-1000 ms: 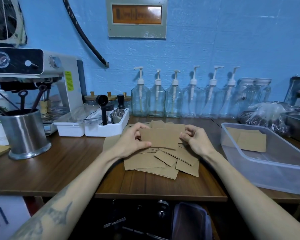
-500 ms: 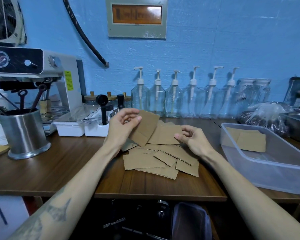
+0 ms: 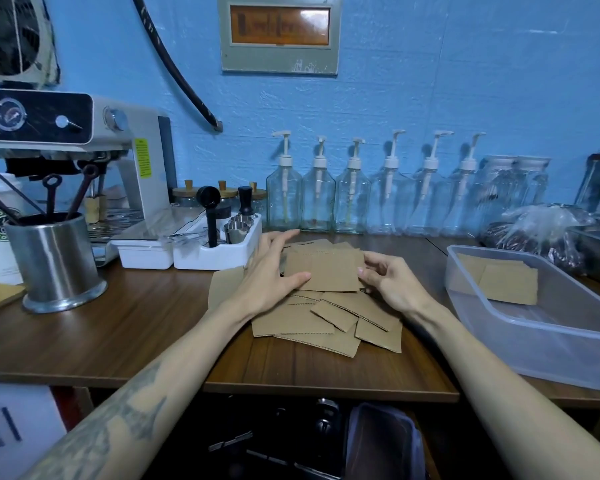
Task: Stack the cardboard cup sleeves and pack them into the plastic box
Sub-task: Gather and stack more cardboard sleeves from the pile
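Both hands (image 3: 274, 271) (image 3: 392, 285) holding cardboard sleeves (image 3: 326, 271) over scattered pile (image 3: 326, 323); plastic box (image 3: 534, 341) right

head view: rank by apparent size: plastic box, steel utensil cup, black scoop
1. plastic box, though nearness to the camera inflates it
2. steel utensil cup
3. black scoop, clearly the smallest

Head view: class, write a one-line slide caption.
Both hands, left hand and right hand, square a sleeve stack beside the plastic box.
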`<state>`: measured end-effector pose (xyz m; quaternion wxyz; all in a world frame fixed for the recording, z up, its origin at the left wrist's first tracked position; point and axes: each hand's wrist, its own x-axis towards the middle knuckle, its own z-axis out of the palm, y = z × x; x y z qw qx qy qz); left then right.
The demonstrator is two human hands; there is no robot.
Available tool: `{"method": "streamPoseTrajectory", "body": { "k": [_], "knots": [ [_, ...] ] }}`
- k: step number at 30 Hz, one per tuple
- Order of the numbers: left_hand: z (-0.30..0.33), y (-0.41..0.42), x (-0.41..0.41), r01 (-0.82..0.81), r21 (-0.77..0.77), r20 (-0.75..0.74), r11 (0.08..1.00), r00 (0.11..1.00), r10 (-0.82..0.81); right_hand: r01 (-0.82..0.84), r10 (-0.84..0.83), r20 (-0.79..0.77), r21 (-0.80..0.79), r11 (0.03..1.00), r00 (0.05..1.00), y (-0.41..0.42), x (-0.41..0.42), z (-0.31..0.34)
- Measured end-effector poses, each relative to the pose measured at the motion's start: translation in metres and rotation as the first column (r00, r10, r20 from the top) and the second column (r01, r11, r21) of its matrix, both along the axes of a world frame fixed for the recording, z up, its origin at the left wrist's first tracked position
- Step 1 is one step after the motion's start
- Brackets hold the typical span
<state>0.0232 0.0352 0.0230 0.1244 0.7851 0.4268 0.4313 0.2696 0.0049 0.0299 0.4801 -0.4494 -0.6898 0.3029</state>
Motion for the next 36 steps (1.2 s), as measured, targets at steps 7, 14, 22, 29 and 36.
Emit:
{"method": "streamPoseTrajectory", "body": {
  "k": [7, 14, 22, 29, 36],
  "knots": [
    [0.0014, -0.0051, 0.0031, 0.096, -0.071, 0.046, 0.993, 0.995, -0.092, -0.029, 0.026, -0.025, -0.108, 0.994, 0.999, -0.0056, 0.0014, 0.0023],
    [0.0013, -0.0019, -0.0008, 0.09, -0.009, 0.054, 0.996, 0.995, -0.09, -0.017, 0.017, -0.008, 0.0, 1.0, 1.0, -0.0011, -0.0015, -0.0005],
    [0.0028, -0.0045, -0.0003, 0.093, -0.005, 0.085, 0.996, 0.992, -0.093, -0.021, 0.022, 0.029, -0.007, 1.0, 0.999, -0.002, -0.0028, -0.0022],
    [-0.0005, -0.0024, 0.002, 0.11, -0.007, 0.073, 0.994, 0.991, -0.109, 0.005, -0.005, 0.106, 0.0, 1.0, 0.994, -0.0026, -0.0036, -0.0022],
    [0.0003, -0.0021, 0.0007, 0.097, 0.003, 0.047, 0.995, 0.994, -0.097, 0.004, -0.005, 0.112, 0.009, 1.0, 0.994, 0.0003, -0.0026, -0.0042]
  ]
}}
